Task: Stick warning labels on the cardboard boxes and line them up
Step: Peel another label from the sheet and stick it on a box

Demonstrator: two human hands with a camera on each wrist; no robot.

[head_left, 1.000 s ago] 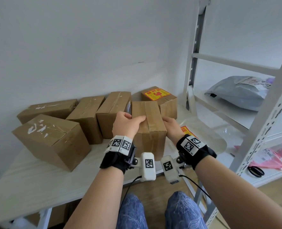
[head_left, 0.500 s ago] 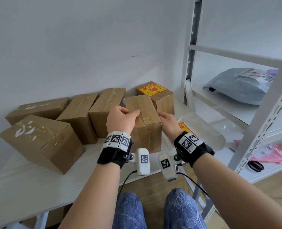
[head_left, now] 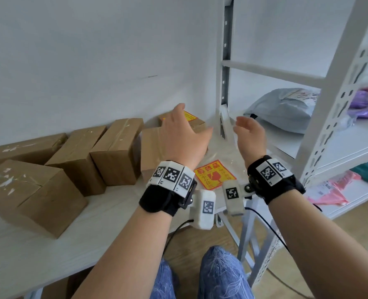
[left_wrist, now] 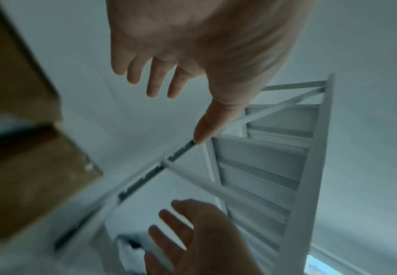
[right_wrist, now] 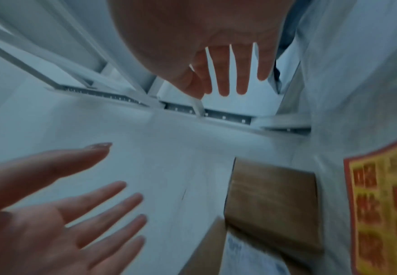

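above the table (head_left: 105,212), both the left hand (head_left: 182,137) and right hand (head_left: 251,134) hover with fingers spread, holding nothing; the warning label (head_left: 214,176) lies below them, cardboard boxes (head_left: 116,154) just left.

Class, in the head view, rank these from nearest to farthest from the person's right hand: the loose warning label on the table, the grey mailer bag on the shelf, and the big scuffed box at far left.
From the right hand:
1. Warning label, lower left.
2. Grey mailer bag, on its right; too close to call against the label.
3. Scuffed box, far left.
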